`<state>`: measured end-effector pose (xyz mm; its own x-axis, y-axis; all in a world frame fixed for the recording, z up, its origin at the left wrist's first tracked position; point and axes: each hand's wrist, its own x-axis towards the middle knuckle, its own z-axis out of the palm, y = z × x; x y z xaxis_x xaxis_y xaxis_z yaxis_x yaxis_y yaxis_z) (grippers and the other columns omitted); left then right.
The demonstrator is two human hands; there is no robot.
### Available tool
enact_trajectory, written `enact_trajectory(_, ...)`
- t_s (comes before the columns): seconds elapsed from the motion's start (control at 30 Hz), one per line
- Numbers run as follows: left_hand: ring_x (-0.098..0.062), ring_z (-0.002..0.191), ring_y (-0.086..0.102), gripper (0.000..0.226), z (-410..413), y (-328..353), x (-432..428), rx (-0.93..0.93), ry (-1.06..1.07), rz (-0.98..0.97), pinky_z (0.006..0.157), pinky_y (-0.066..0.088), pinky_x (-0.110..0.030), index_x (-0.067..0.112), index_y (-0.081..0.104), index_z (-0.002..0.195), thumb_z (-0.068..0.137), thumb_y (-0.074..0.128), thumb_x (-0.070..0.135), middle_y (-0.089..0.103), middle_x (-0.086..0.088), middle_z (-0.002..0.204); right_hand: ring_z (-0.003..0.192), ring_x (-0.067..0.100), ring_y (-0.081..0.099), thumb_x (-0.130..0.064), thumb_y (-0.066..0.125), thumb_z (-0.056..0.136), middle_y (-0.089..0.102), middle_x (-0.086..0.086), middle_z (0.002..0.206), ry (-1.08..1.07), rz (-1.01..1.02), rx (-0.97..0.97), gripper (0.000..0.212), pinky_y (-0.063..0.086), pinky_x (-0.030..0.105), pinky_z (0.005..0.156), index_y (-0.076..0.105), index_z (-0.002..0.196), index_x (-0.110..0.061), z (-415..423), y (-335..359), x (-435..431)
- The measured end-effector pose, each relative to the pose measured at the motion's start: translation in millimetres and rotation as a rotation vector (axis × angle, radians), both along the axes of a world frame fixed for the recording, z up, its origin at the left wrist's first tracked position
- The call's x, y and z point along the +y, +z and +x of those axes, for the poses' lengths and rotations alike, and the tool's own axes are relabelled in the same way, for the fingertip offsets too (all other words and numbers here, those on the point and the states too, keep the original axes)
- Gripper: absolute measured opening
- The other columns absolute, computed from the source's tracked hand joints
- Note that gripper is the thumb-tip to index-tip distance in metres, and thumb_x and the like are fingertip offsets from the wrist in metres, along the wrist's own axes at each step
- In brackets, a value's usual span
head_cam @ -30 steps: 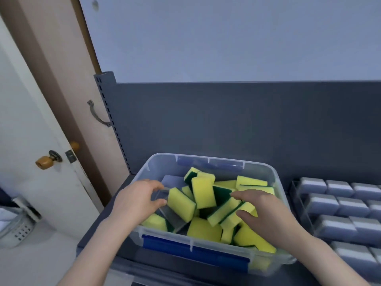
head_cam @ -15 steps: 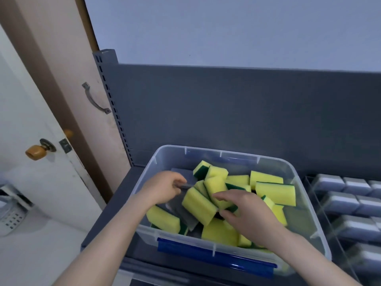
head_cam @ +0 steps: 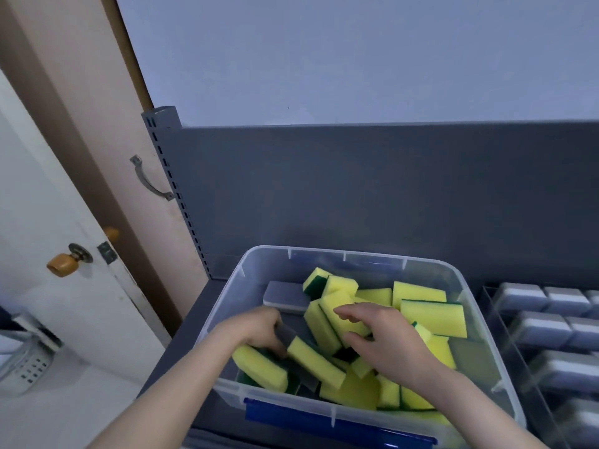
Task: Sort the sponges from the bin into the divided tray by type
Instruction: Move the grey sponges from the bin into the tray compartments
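Observation:
A clear plastic bin point(head_cam: 348, 255) with a blue front latch holds several yellow-and-green sponges point(head_cam: 432, 314) and a few grey ones. My left hand point(head_cam: 256, 328) reaches into the bin's left side and grips a grey sponge point(head_cam: 285, 333) between thumb and fingers. My right hand point(head_cam: 384, 341) hovers over the middle of the pile with fingers loosely spread, touching a yellow sponge point(head_cam: 340, 311). Another grey sponge point(head_cam: 285, 296) lies flat at the back left of the bin. The divided tray point(head_cam: 505, 348) stands to the right, its compartments filled with grey sponges point(head_cam: 547, 328).
A grey shelf back panel point(head_cam: 356, 189) rises behind the bin, with a slotted upright point(head_cam: 175, 186) at its left. A white door with an amber knob point(head_cam: 61, 264) stands at the left. A white basket point(head_cam: 22, 367) sits low at the far left.
My left hand has sunk deeper into the bin's left side with the grey sponge. My right hand has lifted slightly and spread its fingers over the yellow sponges. The camera has tilted.

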<state>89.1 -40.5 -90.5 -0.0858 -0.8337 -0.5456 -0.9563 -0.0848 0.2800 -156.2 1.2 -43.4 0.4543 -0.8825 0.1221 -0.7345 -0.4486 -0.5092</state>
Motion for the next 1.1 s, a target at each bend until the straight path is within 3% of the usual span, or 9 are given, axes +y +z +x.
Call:
enact_trajectory(0.27,-0.007,0.085,0.051,0.041,10.1,55.1,25.0,0.233,0.009,-0.821,0.074,0.049,-0.035,0.035,0.045,0.08,0.064,0.067,0.005,0.05,0.017,0.091,0.1,-0.002,0.059,-0.019,0.062,0.088,0.062,-0.02,0.112,-0.093,0.1,-0.344,0.038,0.05,0.016,0.086,0.057,0.125,-0.029,0.9,9.5,-20.7)
enact_trajectory(0.4,-0.004,0.106,0.05,0.057,-7.7,60.1,32.8,0.39,-0.093,-1.163,0.084,0.044,-0.022,0.032,0.041,0.085,0.058,0.063,-0.012,0.05,0.013,0.111,0.107,0.011,0.06,-0.032,0.057,0.092,0.057,-0.008,0.122,-0.152,0.454,-0.704,0.041,0.052,0.032,0.091,0.048,0.131,-0.029,19.0,15.3,-29.6)
enact_trajectory(0.5,-0.003,0.117,0.046,0.054,-21.7,52.8,35.1,0.417,-0.143,-1.22,0.088,0.042,-0.022,0.029,0.043,0.088,0.062,0.067,-0.012,0.047,0.011,0.12,0.092,0.028,0.067,-0.024,0.057,0.092,0.061,0.01,0.11,-0.202,0.875,-1.045,0.031,0.057,0.037,0.079,0.053,0.122,-0.015,32.7,12.7,-32.9)
enact_trajectory(0.57,0.005,0.123,0.039,0.061,-23.7,44.1,34.4,0.408,-0.107,-1.175,0.091,0.04,-0.016,0.035,0.045,0.101,0.064,0.077,-0.001,0.041,0.014,0.129,0.086,0.029,0.067,-0.011,0.058,0.09,0.062,0.015,0.105,-0.225,0.908,-1.179,0.031,0.057,0.035,0.072,0.054,0.121,-0.008,35.5,9.8,-37.0)
enact_trajectory(0.63,0.011,0.126,0.034,0.092,-19.5,38.0,36.1,0.56,0.083,-0.936,0.098,0.036,-0.011,0.044,0.034,0.129,0.058,0.09,0.023,0.034,0.021,0.136,0.093,0.028,0.065,-0.002,0.058,0.088,0.063,0.014,0.11,-0.262,0.822,-1.274,0.036,0.056,0.034,0.073,0.052,0.123,-0.007,32.2,6.7,-43.8)
enact_trajectory(0.73,-0.006,0.119,0.055,0.126,-22.9,36.9,43.5,1.012,0.425,-0.447,0.097,0.05,-0.036,0.042,0.014,0.147,0.048,0.091,0.047,0.051,0.012,0.133,0.103,0.027,0.064,-0.001,0.059,0.087,0.063,0.013,0.115,-0.238,0.769,-1.254,0.036,0.055,0.036,0.084,0.053,0.121,-0.01,30.9,5.8,-47.8)
enact_trajectory(0.83,-0.017,0.097,0.067,0.064,-32.2,41.1,38.3,1.278,0.799,-0.57,0.078,0.059,-0.035,0.019,0.046,0.133,0.077,0.077,0.019,0.066,-0.001,0.109,0.096,0.025,0.067,0.002,0.059,0.086,0.067,0.013,0.11,-0.115,0.815,-1.099,0.033,0.056,0.032,0.082,0.057,0.116,-0.011,41.3,4.4,-47.0)
enact_trajectory(0.97,-0.001,0.083,0.06,0.031,-8.9,42.8,31.0,0.85,0.988,-1.228,0.07,0.051,-0.025,0.022,0.053,0.108,0.082,0.072,0.018,0.061,0.011,0.096,0.095,0.025,0.067,0.008,0.057,0.086,0.07,0.011,0.102,-0.125,0.65,-0.844,0.03,0.056,0.029,0.081,0.062,0.112,-0.006,46.8,3.6,-61.3)
enact_trajectory(1.1,0.001,0.084,0.05,0.034,-0.8,32.4,29.0,0.54,0.793,-1.37,0.073,0.042,-0.015,0.022,0.057,0.109,0.08,0.073,0.017,0.054,0.013,0.096,0.094,0.015,0.067,0.005,0.055,0.082,0.071,0.001,0.096,-0.017,0.291,-0.44,0.03,0.051,0.027,0.09,0.069,0.101,-0.013,64.1,-5.3,-95.5)
